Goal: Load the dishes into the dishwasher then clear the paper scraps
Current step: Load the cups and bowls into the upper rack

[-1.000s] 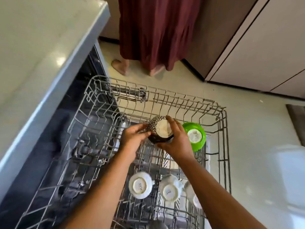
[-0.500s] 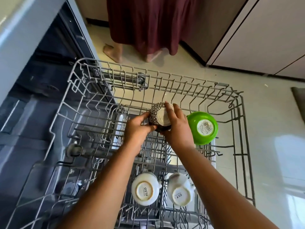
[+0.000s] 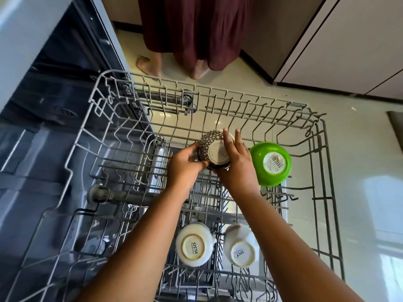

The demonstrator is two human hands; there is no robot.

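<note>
Dark honeycomb-patterned ceramic bowl (image 3: 206, 144), inverted, at the far middle of the grey wire dishwasher rack (image 3: 239, 99): left grip (image 3: 185, 165) curled round its left side, right grip (image 3: 236, 168) clasping its right side, fingers over the pale base. Inverted green plastic bowl (image 3: 259, 175) just beside it, rightward; two inverted white ceramic cups (image 3: 193, 245) (image 3: 242, 247) by the near edge.

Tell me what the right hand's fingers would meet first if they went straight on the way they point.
Probably the far wire wall of the rack: the right hand lies over the patterned bowl, fingers aimed at it. Depth is uncertain.
</note>
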